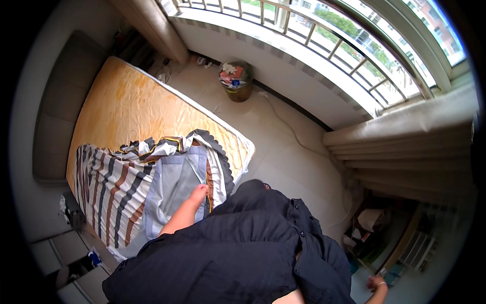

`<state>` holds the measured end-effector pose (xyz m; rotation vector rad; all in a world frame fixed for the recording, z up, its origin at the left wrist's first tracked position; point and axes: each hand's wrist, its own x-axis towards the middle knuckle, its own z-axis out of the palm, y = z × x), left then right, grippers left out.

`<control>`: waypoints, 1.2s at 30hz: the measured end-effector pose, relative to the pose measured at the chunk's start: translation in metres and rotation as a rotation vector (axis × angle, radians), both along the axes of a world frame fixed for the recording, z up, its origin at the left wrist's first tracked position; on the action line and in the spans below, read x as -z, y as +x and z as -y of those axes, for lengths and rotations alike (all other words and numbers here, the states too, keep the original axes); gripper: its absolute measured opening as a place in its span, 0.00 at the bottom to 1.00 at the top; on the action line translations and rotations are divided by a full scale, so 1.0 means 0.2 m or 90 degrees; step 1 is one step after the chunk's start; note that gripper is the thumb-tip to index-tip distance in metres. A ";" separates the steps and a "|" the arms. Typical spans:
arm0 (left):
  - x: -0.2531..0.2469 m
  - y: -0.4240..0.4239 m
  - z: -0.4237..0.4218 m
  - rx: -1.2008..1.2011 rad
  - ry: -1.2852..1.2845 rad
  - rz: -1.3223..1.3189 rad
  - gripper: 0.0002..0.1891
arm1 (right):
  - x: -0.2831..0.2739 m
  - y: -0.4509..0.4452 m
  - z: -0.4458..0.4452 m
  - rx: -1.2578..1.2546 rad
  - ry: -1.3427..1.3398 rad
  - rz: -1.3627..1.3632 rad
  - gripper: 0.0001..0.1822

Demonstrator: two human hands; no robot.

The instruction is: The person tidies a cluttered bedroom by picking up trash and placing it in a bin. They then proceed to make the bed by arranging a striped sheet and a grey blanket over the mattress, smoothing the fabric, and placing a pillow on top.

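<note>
My left hand (198,193) is over the bed with its fingers curled, close to the yellow-piped edge of a striped fabric cover (121,186). Whether it grips the fabric is not clear. The cover lies bunched in white, brown and dark grey stripes, with a scalloped dark border. Beside the hand a grey sheet of fabric (172,178) shows among its folds. Under both is a yellowish quilted mattress (125,95). At the lower right, away from the bed, my right hand (375,282) hangs with bent fingers and a bracelet at the wrist; its grip is too blurred to tell.
A full waste bin (239,91) stands on the tiled floor by the window wall. A cable (292,131) runs over the floor towards the curtain (398,148). Shelves with bags (372,220) are at the right, a padded headboard (57,110) at the far left, drawers (70,247) lower left.
</note>
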<state>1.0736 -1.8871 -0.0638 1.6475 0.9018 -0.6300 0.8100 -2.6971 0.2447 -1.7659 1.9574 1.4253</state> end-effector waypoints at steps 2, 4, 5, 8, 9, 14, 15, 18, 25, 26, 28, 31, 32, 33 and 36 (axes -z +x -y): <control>0.03 0.01 0.01 -0.056 -0.036 -0.030 0.11 | -0.03 0.27 0.20 -0.185 -0.010 0.198 0.13; -0.08 0.05 0.07 -0.119 -0.048 -0.152 0.11 | -0.10 0.70 0.25 -0.286 -0.040 0.318 0.12; -0.10 0.09 0.09 -0.146 -0.058 -0.213 0.12 | -0.10 0.84 0.35 -0.371 -0.068 0.320 0.12; -0.05 0.12 0.09 -0.219 -0.067 -0.240 0.12 | -0.26 1.67 0.04 -0.555 -0.024 0.401 0.12; -0.02 0.15 0.10 -0.242 -0.078 -0.248 0.12 | -0.31 1.88 -0.07 -0.600 -0.016 0.422 0.12; 0.16 0.47 0.17 -0.399 -0.144 -0.167 0.11 | -0.29 2.67 -0.53 -0.707 0.058 0.427 0.12; 0.19 0.54 0.20 -0.420 -0.143 -0.162 0.12 | -0.27 2.79 -0.61 -0.711 0.076 0.407 0.13; 0.25 0.78 0.27 -0.459 -0.147 -0.141 0.14 | -0.15 3.09 -0.81 -0.677 0.218 0.406 0.13; 0.07 1.24 0.44 -0.458 -0.214 0.014 0.15 | 0.14 3.77 -1.24 -0.818 0.417 0.251 0.17; 0.05 1.25 0.45 -0.482 -0.220 0.019 0.15 | 0.21 3.87 -1.28 -0.875 0.416 0.218 0.18; 0.03 1.20 0.48 -0.526 -0.188 -0.010 0.15 | 0.35 4.09 -1.37 -0.936 0.473 0.244 0.17; 0.08 0.98 0.53 -0.666 -0.099 -0.029 0.13 | 0.55 4.36 -1.66 -0.939 0.543 0.283 0.16; 0.02 0.97 0.53 -0.700 -0.051 -0.039 0.12 | 0.67 4.44 -1.67 -0.944 0.573 0.332 0.16; -0.03 0.90 0.55 -0.717 -0.002 -0.050 0.13 | 0.78 4.52 -1.72 -0.937 0.594 0.356 0.16; -0.23 0.83 0.72 -0.765 0.044 -0.128 0.13 | 0.93 4.69 -1.99 -0.993 0.651 0.359 0.16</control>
